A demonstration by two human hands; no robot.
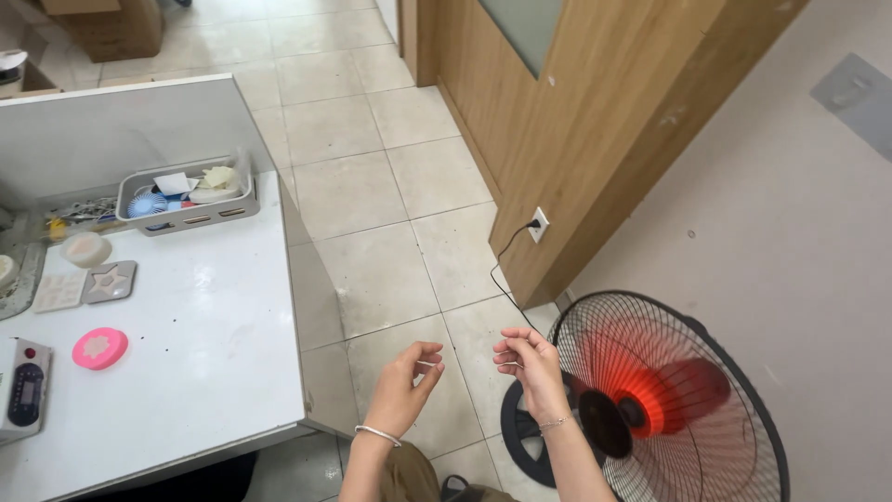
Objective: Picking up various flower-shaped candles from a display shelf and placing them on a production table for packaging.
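- Setting: a floor (372, 177) of pale square tiles, a wooden door (576, 121) at upper right, and a white counter (214, 353) filling the lower left, backed by a grey partition.
- Left hand (401, 386): raised over the floor just off the counter's right edge, palm turned inward; fingers (429, 351) loosely curled, thumb and forefinger near each other, clamped on nothing that can be made out. A thin bracelet sits at the wrist.
- Right hand (530, 364): level with the left and just beside it, the two apart; fingers bent and slightly spread, holding nothing discernible. A fine bracelet sits at this wrist too.
- Pedestal fan (669, 400): on the floor at lower right, directly behind the right hand; black wire guard, red blades blurred. Its black cord (506, 270) runs to a wall socket (538, 224) by the door frame.
- Counter, far edge: a grey tray (186, 218) of small items.
- Counter, left edge: a pink flower-shaped disc (99, 348), two pale square moulds (110, 281), and a grey device (25, 390) with a dark display.
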